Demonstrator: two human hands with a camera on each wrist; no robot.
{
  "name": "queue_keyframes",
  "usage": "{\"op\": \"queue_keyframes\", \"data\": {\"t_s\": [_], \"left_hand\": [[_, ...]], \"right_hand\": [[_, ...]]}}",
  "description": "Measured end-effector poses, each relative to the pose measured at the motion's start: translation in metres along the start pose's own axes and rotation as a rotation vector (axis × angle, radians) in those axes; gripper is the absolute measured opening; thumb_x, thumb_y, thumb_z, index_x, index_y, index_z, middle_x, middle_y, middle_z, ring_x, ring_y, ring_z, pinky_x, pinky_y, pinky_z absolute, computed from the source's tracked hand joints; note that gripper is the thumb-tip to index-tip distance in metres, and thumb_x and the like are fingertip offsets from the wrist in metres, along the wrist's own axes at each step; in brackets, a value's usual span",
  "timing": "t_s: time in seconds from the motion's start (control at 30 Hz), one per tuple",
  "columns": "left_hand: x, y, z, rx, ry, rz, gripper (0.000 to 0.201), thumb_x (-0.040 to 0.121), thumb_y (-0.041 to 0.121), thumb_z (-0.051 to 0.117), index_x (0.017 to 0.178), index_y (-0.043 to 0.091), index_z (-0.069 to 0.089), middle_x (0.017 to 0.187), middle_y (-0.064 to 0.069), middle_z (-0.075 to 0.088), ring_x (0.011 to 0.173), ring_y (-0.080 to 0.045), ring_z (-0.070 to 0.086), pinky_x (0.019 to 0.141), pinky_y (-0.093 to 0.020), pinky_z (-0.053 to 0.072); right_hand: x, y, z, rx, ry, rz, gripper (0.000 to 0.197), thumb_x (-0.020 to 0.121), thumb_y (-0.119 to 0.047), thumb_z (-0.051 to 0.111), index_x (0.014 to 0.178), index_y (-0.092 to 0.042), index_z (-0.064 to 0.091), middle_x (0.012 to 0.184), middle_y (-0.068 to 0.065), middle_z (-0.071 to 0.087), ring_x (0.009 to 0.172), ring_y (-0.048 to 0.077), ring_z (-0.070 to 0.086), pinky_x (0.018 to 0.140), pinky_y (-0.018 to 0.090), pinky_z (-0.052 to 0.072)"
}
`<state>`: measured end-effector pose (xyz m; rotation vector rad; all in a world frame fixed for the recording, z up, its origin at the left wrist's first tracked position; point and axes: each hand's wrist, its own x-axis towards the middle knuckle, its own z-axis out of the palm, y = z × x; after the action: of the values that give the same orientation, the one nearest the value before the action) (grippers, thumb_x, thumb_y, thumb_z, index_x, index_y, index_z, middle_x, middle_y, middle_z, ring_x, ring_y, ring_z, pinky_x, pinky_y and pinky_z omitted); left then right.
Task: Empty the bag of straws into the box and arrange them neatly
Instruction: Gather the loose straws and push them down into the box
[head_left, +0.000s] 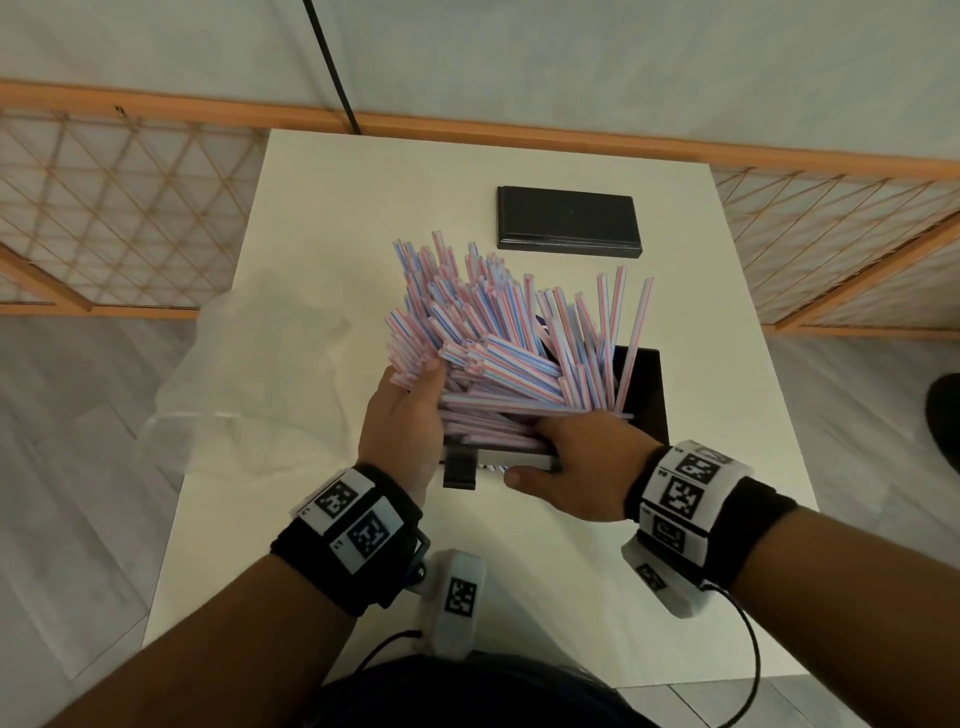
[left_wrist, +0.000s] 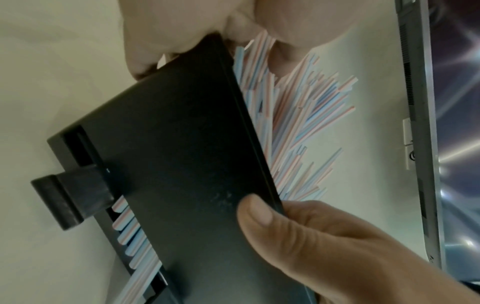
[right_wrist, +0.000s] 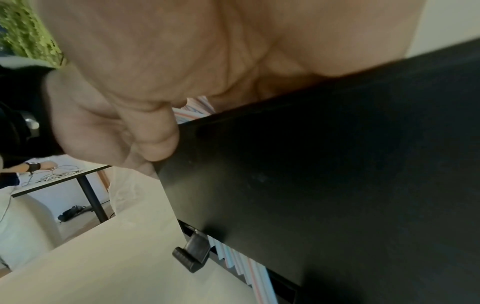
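Landmark: black box (head_left: 641, 395), open-topped, on the white table (head_left: 727, 597).

1. Right hand (head_left: 582, 467). At the box's near wall. Thumb (left_wrist: 259, 216) flat against the outside of that wall, seen from the left wrist view; fingers reach over the rim onto the straws and are hidden there. Whether they clasp any straw cannot be told.

2. Black tab (head_left: 460, 470). Projects from the foot of the box's near wall, toward the person. Beside it, a slot along the wall's base shows several straw ends (left_wrist: 130, 232).

3. Left hand (head_left: 402, 415). At the box's left side, palm turned toward the straws, fingers extended and pressed against the side of the heap; not curled round anything.

4. Straws (head_left: 493, 332). Red, white and blue striped, a large untidy heap in and above the box. Lowest layer lies roughly level, long axis left to right across the box. Upper mass fans upward and away, free ends pointing up and to the far left. At the right, a few stand nearly upright, leaning on the box's right wall.

5. Clear plastic bag (head_left: 249, 374). Left of the box, crumpled, draped over the table's left edge.

6. Black lid (head_left: 569, 221). Beyond the box, well apart, lying flat, long axis left to right.
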<state>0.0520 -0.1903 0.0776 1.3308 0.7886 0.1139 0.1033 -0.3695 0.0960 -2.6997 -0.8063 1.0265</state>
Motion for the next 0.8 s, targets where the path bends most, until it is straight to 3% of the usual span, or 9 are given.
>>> {"op": "queue_keyframes", "data": {"t_s": [0.13, 0.23, 0.33, 0.37, 0.43, 0.5, 0.57, 0.6, 0.8], "left_hand": [[-0.002, 0.004, -0.002, 0.03, 0.025, -0.014, 0.017, 0.104, 0.032, 0.059, 0.115, 0.029, 0.072, 0.111, 0.002, 0.077, 0.105, -0.02, 0.072, 0.099, -0.049, 0.057], [-0.006, 0.007, 0.003, 0.037, 0.0, -0.06, 0.034, 0.104, 0.04, 0.056, 0.129, 0.021, 0.068, 0.12, -0.005, 0.074, 0.111, -0.026, 0.07, 0.104, -0.051, 0.054], [-0.008, 0.009, 0.004, 0.043, -0.04, -0.098, 0.038, 0.11, 0.033, 0.048, 0.139, 0.011, 0.058, 0.111, -0.002, 0.07, 0.098, -0.019, 0.068, 0.086, -0.028, 0.058], [-0.008, 0.01, 0.004, 0.047, -0.046, -0.092, 0.039, 0.109, 0.035, 0.049, 0.14, 0.012, 0.057, 0.108, 0.001, 0.068, 0.096, -0.018, 0.067, 0.087, -0.03, 0.058], [-0.009, 0.011, 0.004, 0.053, -0.052, -0.079, 0.054, 0.095, 0.054, 0.056, 0.137, 0.02, 0.059, 0.115, -0.001, 0.07, 0.106, -0.024, 0.068, 0.101, -0.046, 0.055], [-0.004, 0.004, 0.001, 0.013, -0.023, -0.049, 0.067, 0.074, 0.066, 0.061, 0.125, 0.024, 0.063, 0.117, -0.005, 0.073, 0.109, -0.029, 0.07, 0.101, -0.057, 0.054], [-0.003, 0.006, -0.002, -0.058, 0.026, -0.036, 0.073, 0.065, 0.063, 0.068, 0.121, 0.016, 0.064, 0.113, -0.01, 0.074, 0.104, -0.031, 0.073, 0.095, -0.061, 0.057], [-0.003, 0.012, -0.002, -0.101, 0.041, -0.031, 0.075, 0.064, 0.059, 0.072, 0.122, 0.012, 0.063, 0.114, -0.012, 0.074, 0.103, -0.031, 0.074, 0.093, -0.061, 0.058], [-0.002, 0.022, -0.001, -0.19, 0.069, -0.055, 0.083, 0.062, 0.058, 0.074, 0.129, 0.013, 0.057, 0.115, -0.004, 0.071, 0.113, -0.028, 0.068, 0.105, -0.057, 0.052]], "right_hand": [[0.012, -0.003, 0.007, 0.0, -0.044, 0.027, 0.084, 0.071, -0.088, 0.029, 0.12, -0.027, 0.057, 0.106, -0.003, 0.069, 0.099, 0.022, 0.064, 0.091, 0.04, 0.053], [0.015, -0.008, 0.002, 0.003, -0.092, 0.036, 0.079, 0.083, -0.082, 0.032, 0.134, -0.024, 0.05, 0.12, 0.001, 0.065, 0.111, 0.024, 0.06, 0.099, 0.039, 0.048], [0.016, -0.015, -0.002, 0.016, -0.092, 0.011, 0.089, 0.082, -0.085, 0.022, 0.145, -0.025, 0.04, 0.139, 0.007, 0.054, 0.126, 0.027, 0.051, 0.107, 0.04, 0.041], [0.018, -0.017, -0.001, 0.028, -0.082, 0.003, 0.099, 0.076, -0.09, 0.014, 0.149, -0.027, 0.035, 0.147, 0.007, 0.047, 0.132, 0.028, 0.046, 0.11, 0.043, 0.038], [0.02, -0.019, 0.002, 0.048, -0.05, 0.002, 0.102, 0.073, -0.092, 0.008, 0.152, -0.03, 0.026, 0.154, 0.005, 0.038, 0.138, 0.027, 0.041, 0.113, 0.045, 0.036], [0.017, -0.023, 0.003, 0.018, -0.014, -0.008, 0.08, 0.088, -0.078, 0.02, 0.142, -0.023, 0.04, 0.135, 0.008, 0.057, 0.124, 0.029, 0.054, 0.104, 0.041, 0.043], [0.01, -0.029, 0.0, 0.009, 0.032, -0.04, 0.057, 0.095, -0.066, 0.029, 0.113, -0.018, 0.053, 0.103, 0.008, 0.066, 0.098, 0.029, 0.063, 0.088, 0.037, 0.05], [0.005, -0.031, -0.002, 0.012, 0.048, -0.063, 0.053, 0.097, -0.063, 0.033, 0.106, -0.016, 0.056, 0.096, 0.007, 0.066, 0.091, 0.028, 0.063, 0.083, 0.037, 0.051], [-0.025, -0.012, -0.025, 0.113, 0.284, -0.04, 0.029, 0.087, -0.048, 0.063, 0.091, -0.02, 0.066, 0.081, -0.001, 0.069, 0.078, 0.021, 0.064, 0.074, 0.032, 0.052]]}}
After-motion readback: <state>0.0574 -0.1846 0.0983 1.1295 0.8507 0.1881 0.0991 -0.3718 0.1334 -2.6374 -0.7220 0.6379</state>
